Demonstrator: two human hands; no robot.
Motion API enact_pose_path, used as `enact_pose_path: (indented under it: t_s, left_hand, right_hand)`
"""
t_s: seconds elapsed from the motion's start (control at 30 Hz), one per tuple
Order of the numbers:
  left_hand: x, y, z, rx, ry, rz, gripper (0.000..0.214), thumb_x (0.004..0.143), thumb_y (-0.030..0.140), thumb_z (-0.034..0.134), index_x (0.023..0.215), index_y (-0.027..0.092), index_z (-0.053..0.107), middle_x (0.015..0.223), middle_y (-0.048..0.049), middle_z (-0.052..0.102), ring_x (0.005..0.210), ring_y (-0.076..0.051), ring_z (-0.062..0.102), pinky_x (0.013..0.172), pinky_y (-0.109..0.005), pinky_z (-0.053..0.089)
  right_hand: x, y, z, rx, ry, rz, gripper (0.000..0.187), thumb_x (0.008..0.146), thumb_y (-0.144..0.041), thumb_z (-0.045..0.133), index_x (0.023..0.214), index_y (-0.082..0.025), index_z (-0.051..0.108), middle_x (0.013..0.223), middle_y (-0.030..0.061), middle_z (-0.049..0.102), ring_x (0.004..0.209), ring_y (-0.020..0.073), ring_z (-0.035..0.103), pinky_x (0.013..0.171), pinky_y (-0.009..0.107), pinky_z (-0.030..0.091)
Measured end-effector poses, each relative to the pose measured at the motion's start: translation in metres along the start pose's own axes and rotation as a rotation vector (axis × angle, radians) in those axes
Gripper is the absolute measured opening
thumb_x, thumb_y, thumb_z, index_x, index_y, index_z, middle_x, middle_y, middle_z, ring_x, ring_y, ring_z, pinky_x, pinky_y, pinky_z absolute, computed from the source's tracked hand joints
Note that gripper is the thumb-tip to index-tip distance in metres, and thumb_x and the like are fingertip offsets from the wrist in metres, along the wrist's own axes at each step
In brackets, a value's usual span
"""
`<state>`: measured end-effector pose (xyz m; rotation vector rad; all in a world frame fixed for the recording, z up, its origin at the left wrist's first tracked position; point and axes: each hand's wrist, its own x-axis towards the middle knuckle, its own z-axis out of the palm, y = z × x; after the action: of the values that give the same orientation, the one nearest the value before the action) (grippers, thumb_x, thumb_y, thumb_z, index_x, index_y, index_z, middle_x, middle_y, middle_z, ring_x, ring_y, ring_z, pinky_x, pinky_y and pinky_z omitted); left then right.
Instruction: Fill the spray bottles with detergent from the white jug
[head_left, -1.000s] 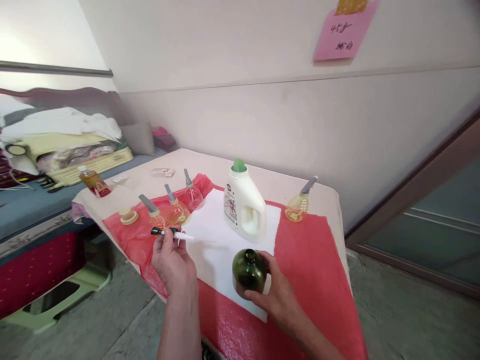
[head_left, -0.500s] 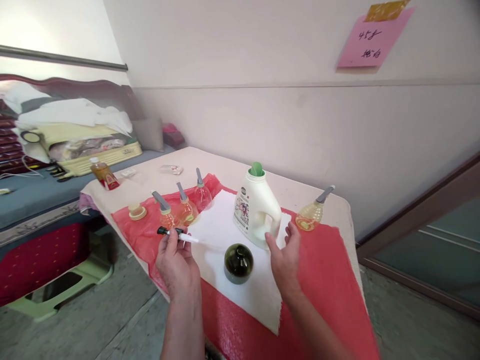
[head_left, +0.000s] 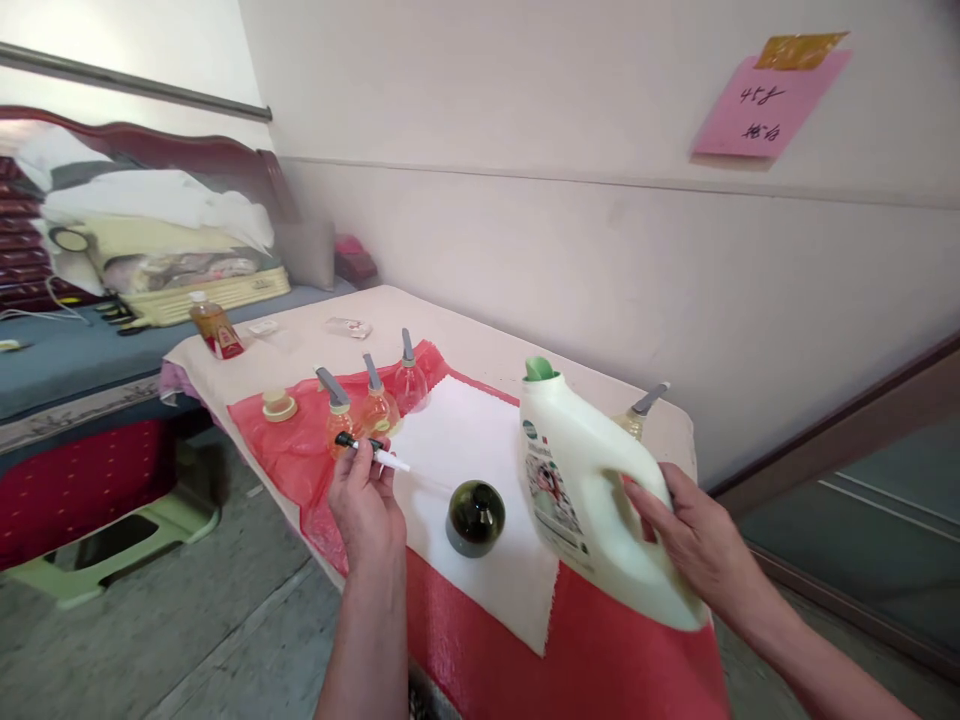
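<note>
My right hand (head_left: pixel 694 535) grips the handle of a white detergent jug (head_left: pixel 592 495) with a green cap, lifted off the table and tilted toward me. My left hand (head_left: pixel 365 497) pinches a thin white dropper tube with a black top (head_left: pixel 369 450), held level above the table. Between the hands a round dark green glass bottle (head_left: pixel 475 517) stands open-mouthed on a white cloth (head_left: pixel 480 450). The cloth lies on a red sheet (head_left: pixel 600 650) that covers the table.
Three small amber bottles with grey spouts (head_left: pixel 373 398) stand in a row at the left of the cloth, a fourth (head_left: pixel 636 412) behind the jug. A yellow lid (head_left: pixel 279 404) and an orange-labelled bottle (head_left: pixel 214 326) sit farther left. A bed (head_left: pixel 82 360) lies beyond, a wall behind the table.
My right hand let go of the green bottle, reached to the jug, took its handle and lifted it to the right. The left hand kept holding the dropper tube.
</note>
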<state>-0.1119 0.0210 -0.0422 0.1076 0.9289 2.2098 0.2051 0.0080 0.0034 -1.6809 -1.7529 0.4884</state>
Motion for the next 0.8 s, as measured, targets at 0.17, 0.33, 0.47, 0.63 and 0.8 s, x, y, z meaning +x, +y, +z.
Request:
enact_pose_path:
  t_s: [0.17, 0.33, 0.47, 0.63, 0.8]
  left_hand:
    - [-0.001, 0.000, 0.001, 0.009, -0.013, 0.007, 0.022, 0.069, 0.027, 0.076, 0.083, 0.016, 0.063, 0.077, 0.0006, 0.065, 0.072, -0.010, 0.063, 0.072, -0.024, 0.046]
    - [0.000, -0.002, 0.001, 0.005, -0.021, 0.010, 0.021, 0.068, 0.028, 0.075, 0.081, 0.016, 0.063, 0.075, 0.0009, 0.064, 0.071, -0.011, 0.062, 0.072, -0.025, 0.045]
    - [-0.002, -0.001, 0.002, -0.002, -0.021, -0.002, 0.019, 0.067, 0.025, 0.075, 0.079, 0.016, 0.063, 0.073, 0.0011, 0.063, 0.071, -0.011, 0.062, 0.072, -0.024, 0.045]
    - [-0.001, -0.002, 0.004, -0.016, 0.000, -0.024, 0.023, 0.065, 0.024, 0.077, 0.083, 0.017, 0.064, 0.079, 0.0003, 0.064, 0.075, -0.012, 0.063, 0.074, -0.025, 0.045]
    - [0.002, -0.003, 0.003, -0.023, 0.008, -0.027, 0.023, 0.065, 0.024, 0.077, 0.083, 0.017, 0.064, 0.078, -0.0002, 0.064, 0.075, -0.012, 0.063, 0.074, -0.026, 0.045]
  right_hand:
    - [-0.030, 0.002, -0.046, -0.283, -0.157, -0.145, 0.039, 0.084, -0.064, 0.046, 0.091, -0.028, 0.059, 0.069, -0.0007, 0.068, 0.057, 0.0190, 0.063, 0.050, 0.027, 0.050]
    - [-0.047, 0.001, -0.058, -0.439, -0.198, -0.451, 0.033, 0.087, -0.052, 0.052, 0.116, -0.037, 0.055, 0.098, -0.0030, 0.073, 0.072, 0.0204, 0.071, 0.050, 0.024, 0.053]
    - [-0.049, -0.001, -0.061, -0.594, -0.181, -0.626, 0.040, 0.089, -0.052, 0.051, 0.126, -0.036, 0.047, 0.095, -0.0009, 0.072, 0.067, 0.0189, 0.070, 0.044, 0.024, 0.050]
    - [-0.046, 0.006, -0.065, -0.774, -0.144, -0.790, 0.054, 0.092, -0.053, 0.045, 0.138, -0.028, 0.038, 0.100, 0.0066, 0.071, 0.078, 0.0230, 0.070, 0.057, 0.031, 0.056]
    - [-0.042, 0.010, -0.064, -0.869, -0.150, -0.871, 0.064, 0.090, -0.053, 0.046, 0.145, -0.022, 0.034, 0.110, 0.0128, 0.068, 0.085, 0.0278, 0.069, 0.062, 0.037, 0.057]
